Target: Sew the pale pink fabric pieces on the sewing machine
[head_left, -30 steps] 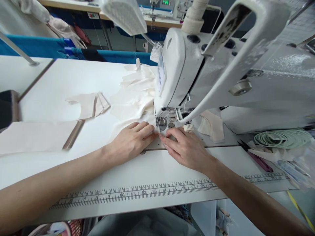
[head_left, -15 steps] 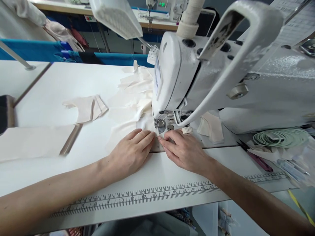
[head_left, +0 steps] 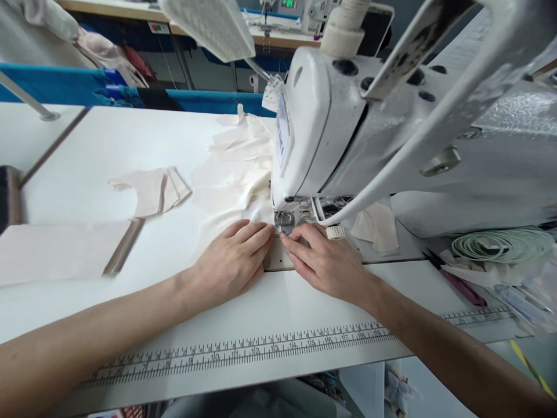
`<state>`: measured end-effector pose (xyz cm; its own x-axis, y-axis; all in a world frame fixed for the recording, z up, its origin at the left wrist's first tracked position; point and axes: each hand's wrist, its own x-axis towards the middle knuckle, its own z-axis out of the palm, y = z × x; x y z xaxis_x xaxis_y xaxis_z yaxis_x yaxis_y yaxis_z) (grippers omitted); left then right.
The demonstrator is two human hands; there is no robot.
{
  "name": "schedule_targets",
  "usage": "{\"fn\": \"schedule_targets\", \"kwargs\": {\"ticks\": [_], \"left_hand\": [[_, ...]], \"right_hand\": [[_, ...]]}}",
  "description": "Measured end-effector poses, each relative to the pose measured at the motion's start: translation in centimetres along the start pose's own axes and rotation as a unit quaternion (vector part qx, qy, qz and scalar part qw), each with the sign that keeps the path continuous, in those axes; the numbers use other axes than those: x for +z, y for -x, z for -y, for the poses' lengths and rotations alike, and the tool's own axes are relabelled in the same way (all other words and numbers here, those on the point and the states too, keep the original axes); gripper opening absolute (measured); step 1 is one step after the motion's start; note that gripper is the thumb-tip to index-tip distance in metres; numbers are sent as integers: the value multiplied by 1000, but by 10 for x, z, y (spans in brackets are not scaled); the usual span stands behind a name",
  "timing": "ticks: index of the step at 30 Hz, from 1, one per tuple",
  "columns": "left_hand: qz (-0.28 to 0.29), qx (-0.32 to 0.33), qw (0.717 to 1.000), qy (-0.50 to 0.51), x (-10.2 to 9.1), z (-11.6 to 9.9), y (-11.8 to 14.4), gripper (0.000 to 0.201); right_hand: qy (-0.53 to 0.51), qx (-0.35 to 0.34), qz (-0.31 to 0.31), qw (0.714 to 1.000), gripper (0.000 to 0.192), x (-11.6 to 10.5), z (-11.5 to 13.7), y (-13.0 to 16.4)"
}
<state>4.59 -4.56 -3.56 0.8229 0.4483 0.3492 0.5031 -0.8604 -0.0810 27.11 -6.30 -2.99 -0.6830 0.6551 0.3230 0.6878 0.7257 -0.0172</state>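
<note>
My left hand (head_left: pixel 237 255) lies at the front of the sewing machine (head_left: pixel 304 116), fingers bent together, tips on the edge of the cream fabric (head_left: pixel 237 194) beside the presser foot (head_left: pixel 285 220). Its thumb is hidden. My right hand (head_left: pixel 326 258) is just to the right, thumb and index finger pinched at the same edge, other fingers curled under. Only a small gap separates the two sets of fingertips. The fabric spreads back in loose folds along the left of the machine head; what lies under the fingers is mostly covered.
Cut fabric pieces (head_left: pixel 150 191) and a long pale strip (head_left: pixel 65 249) lie left. Right are more pieces (head_left: pixel 376 226), snips (head_left: pixel 463 284) and a coil of green cord (head_left: pixel 502 245). A ruler tape (head_left: pixel 256 351) runs along the front edge. A lamp (head_left: pixel 209 29) hangs above.
Both hands have shifted very slightly away from me, towards the presser foot, still at the fabric edge. The view has moved a little, so the machine appears larger and closer.
</note>
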Motion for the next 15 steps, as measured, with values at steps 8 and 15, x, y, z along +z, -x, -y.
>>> {"fn": "schedule_targets", "kwargs": {"ticks": [8, 15], "left_hand": [[-5, -10, 1000, 9, 5, 9, -4, 33], [10, -26, 1000, 14, 9, 15, -6, 34]], "right_hand": [[22, 11, -8, 1000, 33, 5, -2, 2], [-29, 84, -76, 993, 25, 7, -15, 5]]}}
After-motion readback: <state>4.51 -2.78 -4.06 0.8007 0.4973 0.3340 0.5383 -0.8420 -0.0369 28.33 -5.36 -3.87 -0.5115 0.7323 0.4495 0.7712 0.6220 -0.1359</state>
